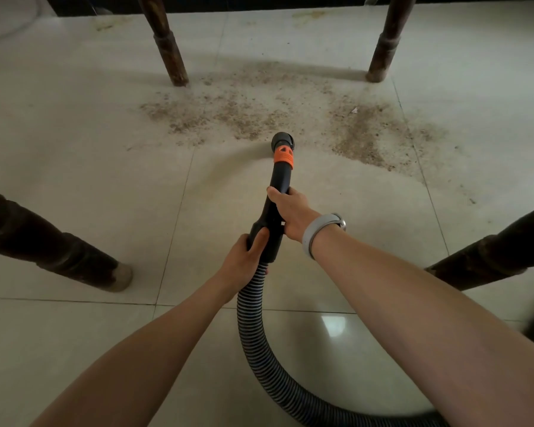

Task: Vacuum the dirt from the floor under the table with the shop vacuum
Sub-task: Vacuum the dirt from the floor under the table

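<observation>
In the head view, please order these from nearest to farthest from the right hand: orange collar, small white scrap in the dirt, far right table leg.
1. orange collar, just ahead of the right hand on the nozzle.
2. small white scrap, farther ahead and rightward.
3. far right table leg, at the back.

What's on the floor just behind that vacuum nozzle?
Behind the nozzle lies scattered brown dirt on pale tiles, between two table legs. The floor under the nozzle mouth is hidden.

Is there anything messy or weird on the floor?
Yes. Gritty brown dirt lies scattered over the pale tiled floor between the far dark wooden table legs, beyond the black vacuum nozzle.
</observation>
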Demonstrator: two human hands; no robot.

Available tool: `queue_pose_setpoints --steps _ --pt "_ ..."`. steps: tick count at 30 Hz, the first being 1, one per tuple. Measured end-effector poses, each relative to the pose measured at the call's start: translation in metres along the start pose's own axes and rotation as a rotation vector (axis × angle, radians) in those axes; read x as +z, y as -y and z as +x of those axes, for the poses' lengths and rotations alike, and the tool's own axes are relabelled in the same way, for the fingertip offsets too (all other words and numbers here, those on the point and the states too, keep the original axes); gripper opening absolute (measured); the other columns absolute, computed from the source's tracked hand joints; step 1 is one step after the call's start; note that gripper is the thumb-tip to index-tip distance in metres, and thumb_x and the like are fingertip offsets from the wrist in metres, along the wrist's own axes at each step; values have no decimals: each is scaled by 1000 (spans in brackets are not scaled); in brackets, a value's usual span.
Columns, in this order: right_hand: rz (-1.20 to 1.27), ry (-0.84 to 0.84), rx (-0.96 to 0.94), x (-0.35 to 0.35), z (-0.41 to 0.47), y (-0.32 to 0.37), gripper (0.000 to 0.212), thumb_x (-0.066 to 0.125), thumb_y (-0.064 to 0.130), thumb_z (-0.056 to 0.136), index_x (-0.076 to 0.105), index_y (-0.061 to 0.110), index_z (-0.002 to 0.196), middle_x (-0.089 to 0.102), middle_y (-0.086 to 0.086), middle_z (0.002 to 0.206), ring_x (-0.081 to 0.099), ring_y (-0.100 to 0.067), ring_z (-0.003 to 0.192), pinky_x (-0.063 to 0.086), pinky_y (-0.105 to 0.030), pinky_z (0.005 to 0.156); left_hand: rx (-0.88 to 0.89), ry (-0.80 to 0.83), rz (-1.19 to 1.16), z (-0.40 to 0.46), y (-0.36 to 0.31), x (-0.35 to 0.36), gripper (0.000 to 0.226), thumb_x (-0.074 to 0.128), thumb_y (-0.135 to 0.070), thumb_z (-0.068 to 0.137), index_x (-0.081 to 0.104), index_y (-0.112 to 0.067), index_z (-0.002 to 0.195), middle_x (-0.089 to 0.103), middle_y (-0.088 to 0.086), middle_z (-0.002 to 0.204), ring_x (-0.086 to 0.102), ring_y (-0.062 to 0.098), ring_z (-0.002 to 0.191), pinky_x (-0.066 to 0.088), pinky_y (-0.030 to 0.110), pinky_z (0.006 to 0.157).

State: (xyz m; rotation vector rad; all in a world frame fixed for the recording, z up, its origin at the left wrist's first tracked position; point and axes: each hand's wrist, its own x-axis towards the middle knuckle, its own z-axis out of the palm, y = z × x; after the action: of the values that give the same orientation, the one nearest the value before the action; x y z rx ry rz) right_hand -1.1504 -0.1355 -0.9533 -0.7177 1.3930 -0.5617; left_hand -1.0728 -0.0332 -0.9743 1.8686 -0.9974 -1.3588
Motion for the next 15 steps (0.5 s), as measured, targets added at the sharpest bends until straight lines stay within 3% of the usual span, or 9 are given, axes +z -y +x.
queue_pose_setpoints --steps 7,15 --pt "64 -26 29 -19 -6 0 19 54 21 94 50 14 112 55 -3 91 56 -25 95 49 -44 95 21 53 46 -3 -9 7 40 38 -46 97 48 -9 107 62 6 81 62 17 65 53 26 63" --pt "121 -79 32 -41 -12 2 24 54 21 94 52 12 116 55 -4 93 55 -24 91 49 -42 93 29 114 88 -5 -21 19 43 37 -49 96 50 -10 107 63 5 80 62 16 64 52 23 61"
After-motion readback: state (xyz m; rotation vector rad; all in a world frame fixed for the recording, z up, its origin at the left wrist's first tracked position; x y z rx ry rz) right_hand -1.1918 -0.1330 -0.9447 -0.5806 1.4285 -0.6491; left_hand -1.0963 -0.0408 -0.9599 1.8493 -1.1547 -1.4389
